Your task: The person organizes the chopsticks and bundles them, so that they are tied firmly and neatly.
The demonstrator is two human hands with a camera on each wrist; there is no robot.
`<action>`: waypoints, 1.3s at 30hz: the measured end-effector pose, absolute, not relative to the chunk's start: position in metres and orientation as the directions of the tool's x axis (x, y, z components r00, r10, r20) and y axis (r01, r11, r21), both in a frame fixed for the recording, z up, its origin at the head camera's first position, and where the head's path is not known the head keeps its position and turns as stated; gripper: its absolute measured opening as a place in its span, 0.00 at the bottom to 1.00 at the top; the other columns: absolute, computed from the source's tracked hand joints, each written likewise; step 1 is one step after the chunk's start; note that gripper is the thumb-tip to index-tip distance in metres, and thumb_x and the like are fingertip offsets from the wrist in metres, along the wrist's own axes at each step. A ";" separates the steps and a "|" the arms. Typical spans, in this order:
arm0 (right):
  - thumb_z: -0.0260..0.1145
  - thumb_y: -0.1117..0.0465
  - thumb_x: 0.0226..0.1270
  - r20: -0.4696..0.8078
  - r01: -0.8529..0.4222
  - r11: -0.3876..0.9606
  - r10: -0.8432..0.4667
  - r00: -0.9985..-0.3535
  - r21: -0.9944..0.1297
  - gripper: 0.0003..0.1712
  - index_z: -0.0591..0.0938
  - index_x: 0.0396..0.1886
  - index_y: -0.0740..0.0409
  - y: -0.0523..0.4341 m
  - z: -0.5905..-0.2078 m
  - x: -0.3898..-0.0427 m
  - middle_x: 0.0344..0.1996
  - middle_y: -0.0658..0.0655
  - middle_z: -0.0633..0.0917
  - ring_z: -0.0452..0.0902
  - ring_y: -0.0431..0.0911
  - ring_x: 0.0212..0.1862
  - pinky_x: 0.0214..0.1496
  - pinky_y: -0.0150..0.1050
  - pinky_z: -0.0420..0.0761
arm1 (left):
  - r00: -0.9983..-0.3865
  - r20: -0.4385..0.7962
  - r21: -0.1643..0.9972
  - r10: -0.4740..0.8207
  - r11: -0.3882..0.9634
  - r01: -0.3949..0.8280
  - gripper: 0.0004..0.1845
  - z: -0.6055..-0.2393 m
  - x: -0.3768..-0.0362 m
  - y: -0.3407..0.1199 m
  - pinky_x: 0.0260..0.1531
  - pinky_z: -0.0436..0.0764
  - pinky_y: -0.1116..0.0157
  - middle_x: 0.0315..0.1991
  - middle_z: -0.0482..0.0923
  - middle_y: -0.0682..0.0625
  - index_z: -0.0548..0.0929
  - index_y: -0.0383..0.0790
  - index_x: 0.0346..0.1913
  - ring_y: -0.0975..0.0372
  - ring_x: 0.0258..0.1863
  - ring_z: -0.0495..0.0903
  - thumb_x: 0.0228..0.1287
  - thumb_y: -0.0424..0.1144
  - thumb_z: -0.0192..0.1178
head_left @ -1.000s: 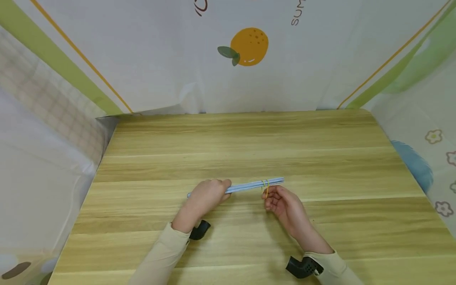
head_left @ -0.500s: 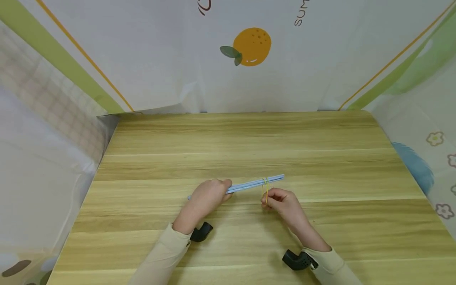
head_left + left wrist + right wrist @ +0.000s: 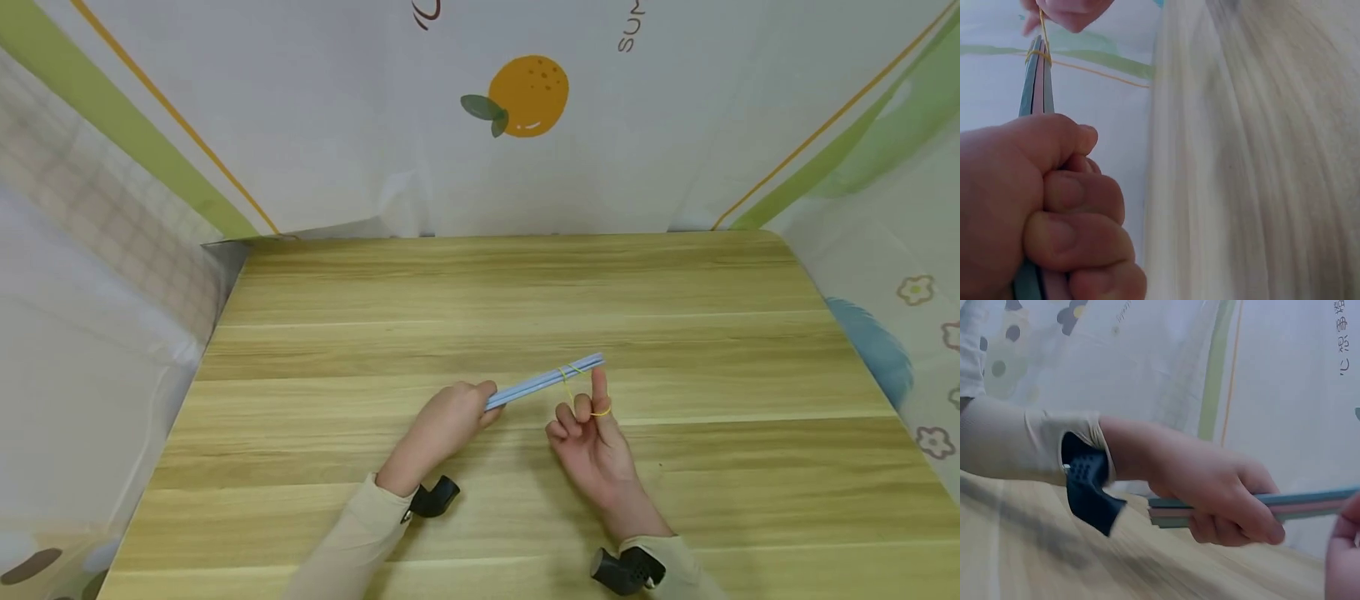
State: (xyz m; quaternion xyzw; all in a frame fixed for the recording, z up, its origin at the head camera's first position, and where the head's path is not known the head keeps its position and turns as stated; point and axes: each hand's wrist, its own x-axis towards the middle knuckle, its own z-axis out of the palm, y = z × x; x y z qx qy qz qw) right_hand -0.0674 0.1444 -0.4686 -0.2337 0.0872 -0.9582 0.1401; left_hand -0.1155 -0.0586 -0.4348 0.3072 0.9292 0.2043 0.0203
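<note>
My left hand [image 3: 442,425] grips a bundle of long, thin sticks [image 3: 536,387]. They look pale blue in the head view; blue, pink and green layers show in the right wrist view. The bundle's free end slants up to the right. Wound around it near that end is a yellow rubber band [image 3: 566,387], drawn out to my right hand [image 3: 596,454]. There the band loops around the raised index finger, while the other fingers are curled. In the left wrist view, the left fingers [image 3: 1085,244] wrap the sticks, with the stretched band [image 3: 1044,28] beyond.
A wood-grain table [image 3: 337,308] lies beneath both hands. Behind it hangs a white cloth [image 3: 337,125] printed with an orange, and more patterned cloth [image 3: 900,350] flanks the right side. Black camera mounts [image 3: 435,497] sit at both wrists.
The bundle's free end has tilted upward. My right hand has turned palm up, going from pinching the band below the sticks to holding it looped around a raised index finger.
</note>
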 end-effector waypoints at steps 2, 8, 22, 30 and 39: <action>0.30 0.49 0.74 0.346 0.224 -0.958 -0.275 -0.897 -0.180 0.30 0.74 0.64 0.42 0.142 -0.468 -0.066 0.41 0.52 0.84 0.51 0.40 0.32 0.44 0.33 0.61 | -0.818 0.095 0.372 0.567 0.743 0.557 0.13 -0.436 -0.115 -0.058 0.13 0.58 0.71 0.15 0.60 0.55 0.70 0.41 0.24 0.66 0.14 0.58 0.66 0.37 0.58; 0.37 0.50 0.76 -0.014 0.181 -0.964 -0.181 -0.983 -0.198 0.24 0.59 0.68 0.43 0.143 -0.461 -0.065 0.35 0.51 0.83 0.56 0.39 0.27 0.39 0.33 0.67 | -0.828 0.110 0.336 0.550 0.763 0.552 0.13 -0.440 -0.111 -0.058 0.11 0.58 0.72 0.14 0.61 0.54 0.70 0.40 0.24 0.66 0.13 0.58 0.65 0.37 0.60; 0.37 0.52 0.79 -0.092 0.330 -0.878 -0.319 -0.943 -0.346 0.26 0.81 0.40 0.57 0.171 -0.452 -0.070 0.33 0.53 0.84 0.72 0.42 0.29 0.50 0.43 0.77 | -0.771 0.157 0.160 0.617 0.755 0.636 0.14 -0.434 -0.109 -0.069 0.11 0.57 0.73 0.14 0.63 0.56 0.69 0.42 0.25 0.68 0.13 0.57 0.64 0.40 0.62; 0.37 0.50 0.79 -0.148 0.389 -0.801 -0.362 -0.920 -0.455 0.29 0.84 0.46 0.57 0.178 -0.449 -0.071 0.32 0.52 0.86 0.75 0.40 0.30 0.49 0.41 0.80 | -0.741 0.195 0.074 0.643 0.743 0.665 0.14 -0.426 -0.112 -0.076 0.11 0.65 0.70 0.15 0.69 0.56 0.70 0.44 0.26 0.68 0.12 0.63 0.60 0.42 0.65; 0.39 0.52 0.80 -0.238 0.471 -0.675 -0.413 -0.879 -0.568 0.25 0.82 0.44 0.56 0.183 -0.447 -0.074 0.27 0.49 0.86 0.78 0.37 0.26 0.46 0.40 0.82 | -0.697 0.175 0.019 0.696 0.705 0.709 0.15 -0.422 -0.114 -0.083 0.13 0.60 0.75 0.15 0.66 0.58 0.70 0.44 0.25 0.71 0.15 0.56 0.57 0.40 0.68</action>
